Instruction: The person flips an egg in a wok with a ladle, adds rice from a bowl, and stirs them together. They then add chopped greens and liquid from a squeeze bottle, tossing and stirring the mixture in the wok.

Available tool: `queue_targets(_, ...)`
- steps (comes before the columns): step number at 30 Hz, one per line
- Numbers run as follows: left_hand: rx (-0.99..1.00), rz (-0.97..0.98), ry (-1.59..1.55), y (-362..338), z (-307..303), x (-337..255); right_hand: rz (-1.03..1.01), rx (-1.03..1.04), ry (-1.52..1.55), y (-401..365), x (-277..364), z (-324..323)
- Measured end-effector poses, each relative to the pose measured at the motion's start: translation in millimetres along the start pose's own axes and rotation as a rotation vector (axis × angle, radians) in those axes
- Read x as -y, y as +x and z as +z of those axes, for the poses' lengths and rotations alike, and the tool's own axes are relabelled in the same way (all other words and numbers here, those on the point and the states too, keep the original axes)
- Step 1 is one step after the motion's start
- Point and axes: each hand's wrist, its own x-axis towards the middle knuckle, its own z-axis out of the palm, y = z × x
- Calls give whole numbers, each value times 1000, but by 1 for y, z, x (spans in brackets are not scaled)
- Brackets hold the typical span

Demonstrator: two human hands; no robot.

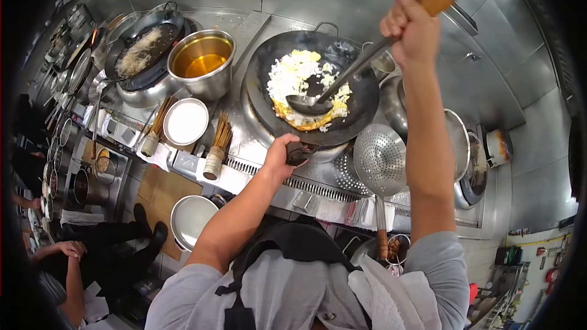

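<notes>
A large dark wok [358, 113] sits on the stove in front of me, with white rice and yellow egg [293, 79] in it. My right hand [413, 24] is raised at the upper right, closed round the wooden handle of a long metal ladle [361, 64]. The ladle's bowl rests in the rice and egg near the middle of the wok. At the wok's near edge, my left hand [284, 157] is closed on the wok's handle, which has something dark over it.
Left of the wok stand a pot of amber oil [202, 64], a white bowl [185, 121] and bamboo brushes [218, 146]. Another wok [143, 49] with frothing contents is farther left. A perforated skimmer [380, 160] lies at the right. Another person's hands [72, 249] show at the lower left.
</notes>
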Motion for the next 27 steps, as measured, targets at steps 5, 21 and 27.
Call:
queue_targets(5, -11, 52, -117, -61, -13, 23, -147, -163, -74, -30, -67, 6)
queue_targets(21, 84, 99, -1, -105, -54, 45, -116, -148, -168, -10, 8, 9)
queue_targets(27, 63, 9, -76, -61, 12, 2, -77, -94, -192, -31, 4, 24)
